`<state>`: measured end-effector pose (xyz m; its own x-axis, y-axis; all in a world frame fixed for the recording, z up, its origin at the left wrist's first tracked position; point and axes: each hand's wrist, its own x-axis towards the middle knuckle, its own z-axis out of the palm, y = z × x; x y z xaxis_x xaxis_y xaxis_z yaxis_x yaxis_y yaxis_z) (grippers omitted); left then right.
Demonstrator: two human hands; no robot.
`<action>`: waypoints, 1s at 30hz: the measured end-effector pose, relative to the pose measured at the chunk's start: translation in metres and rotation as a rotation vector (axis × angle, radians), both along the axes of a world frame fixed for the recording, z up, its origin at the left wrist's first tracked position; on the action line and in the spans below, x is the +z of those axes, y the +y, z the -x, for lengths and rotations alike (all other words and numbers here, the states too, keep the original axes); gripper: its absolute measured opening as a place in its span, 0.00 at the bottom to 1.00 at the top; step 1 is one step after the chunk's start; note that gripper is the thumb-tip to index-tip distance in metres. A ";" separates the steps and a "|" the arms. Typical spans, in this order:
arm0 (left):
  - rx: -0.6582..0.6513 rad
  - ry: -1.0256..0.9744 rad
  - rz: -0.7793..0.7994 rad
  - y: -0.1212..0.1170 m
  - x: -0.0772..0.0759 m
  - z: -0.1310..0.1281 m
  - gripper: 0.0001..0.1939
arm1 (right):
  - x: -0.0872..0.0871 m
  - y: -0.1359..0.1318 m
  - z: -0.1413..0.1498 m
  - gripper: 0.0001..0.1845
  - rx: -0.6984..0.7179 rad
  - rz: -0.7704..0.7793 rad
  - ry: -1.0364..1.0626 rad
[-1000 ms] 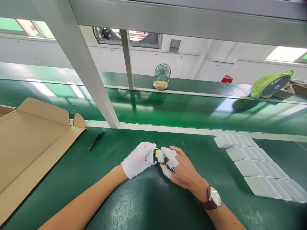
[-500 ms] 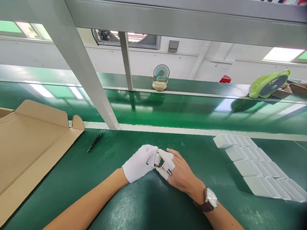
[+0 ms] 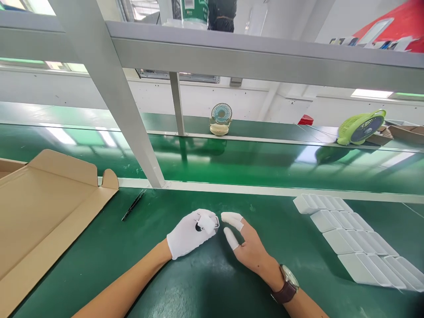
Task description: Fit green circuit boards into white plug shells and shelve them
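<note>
My left hand (image 3: 187,236), in a white glove, is closed around a small white plastic part (image 3: 208,224). A dark round spot shows beside the part, and its far end juts out past my fingers; its exact kind is not clear. Just to the right, my right hand (image 3: 248,247) wears white finger cots on its thumb and index finger. Those two fingers are apart with nothing between them, close to the part but not touching it. A watch (image 3: 289,282) is on the right wrist.
Black tweezers (image 3: 133,205) lie left on the green table (image 3: 185,287). An open cardboard box (image 3: 49,203) covers the left side. Several rows of white trays (image 3: 354,238) stand at right. A metal post (image 3: 122,97) rises from the table's back edge; two fans (image 3: 221,119) stand behind.
My right hand has let go of the white part and moved slightly right, its fingers now spread. The part has turned in my left hand. The view has tilted up.
</note>
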<state>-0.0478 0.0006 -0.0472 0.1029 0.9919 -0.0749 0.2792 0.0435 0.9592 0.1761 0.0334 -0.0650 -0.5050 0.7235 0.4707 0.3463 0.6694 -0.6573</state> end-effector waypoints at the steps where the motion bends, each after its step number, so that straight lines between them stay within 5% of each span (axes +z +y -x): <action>1: 0.006 -0.025 0.027 0.000 0.002 0.001 0.18 | -0.004 0.000 0.002 0.24 0.021 -0.018 -0.025; 5: 0.015 -0.079 0.039 0.001 0.004 0.003 0.19 | -0.011 0.001 0.009 0.28 0.124 -0.047 -0.100; 12: 0.008 0.154 -0.032 -0.002 0.008 0.017 0.15 | -0.008 0.001 0.011 0.25 0.107 -0.243 -0.165; 21: -0.097 -0.189 0.208 0.002 0.020 0.017 0.18 | -0.013 0.001 0.011 0.27 0.147 -0.352 -0.173; 30: -0.094 -0.354 0.372 0.011 0.013 0.022 0.35 | -0.007 -0.001 0.017 0.26 0.175 -0.325 -0.200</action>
<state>-0.0695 0.0118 -0.0337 0.2729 0.8900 -0.3652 -0.0405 0.3899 0.9200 0.1589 0.0327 -0.0718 -0.7114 0.4488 0.5408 0.3086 0.8909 -0.3334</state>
